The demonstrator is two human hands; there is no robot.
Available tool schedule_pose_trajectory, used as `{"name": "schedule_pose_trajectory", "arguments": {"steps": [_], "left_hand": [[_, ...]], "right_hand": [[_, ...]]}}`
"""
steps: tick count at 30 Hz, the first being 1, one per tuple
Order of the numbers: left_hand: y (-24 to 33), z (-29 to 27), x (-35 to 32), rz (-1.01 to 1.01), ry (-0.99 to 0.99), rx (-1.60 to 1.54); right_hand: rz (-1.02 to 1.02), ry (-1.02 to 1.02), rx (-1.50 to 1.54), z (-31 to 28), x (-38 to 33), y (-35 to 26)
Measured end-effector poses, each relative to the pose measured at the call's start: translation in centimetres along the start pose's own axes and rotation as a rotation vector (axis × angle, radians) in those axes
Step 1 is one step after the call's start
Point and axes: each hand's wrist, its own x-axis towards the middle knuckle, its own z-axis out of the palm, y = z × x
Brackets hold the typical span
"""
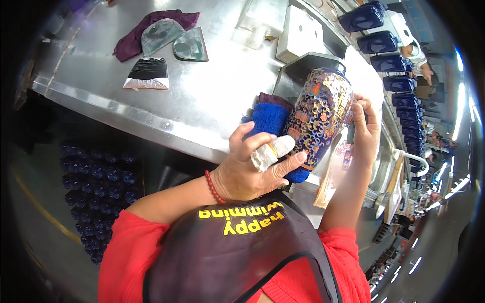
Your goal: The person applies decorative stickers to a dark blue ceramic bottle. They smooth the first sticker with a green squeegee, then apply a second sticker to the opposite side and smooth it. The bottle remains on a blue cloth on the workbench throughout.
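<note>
The left hand (pixel 252 169) clasps the lower body and foot of a dark-blue vase (pixel 319 118) patterned in gold and red, seemingly bracing it, with a blue cloth (pixel 269 120) bunched just behind those fingers. The right hand (pixel 365 126) is pressed against the vase's far side, likely steadying it. The vase is held above the steel table's (pixel 202 96) near edge, tilted, its long axis running from the foot near the person up to the mouth pointing away.

- The vase (pixel 321 118), dark blue with gold and orange floral scrollwork, stood tilted above the bench edge.
- The blue cloth (pixel 270 121) lay pressed against its side, apparently folded.
</note>
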Motion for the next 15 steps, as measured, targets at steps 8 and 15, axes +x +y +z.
{"name": "schedule_pose_trajectory", "arguments": {"steps": [8, 15], "left_hand": [[-0.2, 0.8, -0.8, -0.031, 0.046, -0.023], [-0.5, 0.9, -0.6, -0.024, 0.001, -0.033]], "right_hand": [[0.07, 0.027, -0.058, 0.5, 0.2, -0.8], [0.082, 0.052, -0.052, 0.9, 0.1, -1.5]]}}
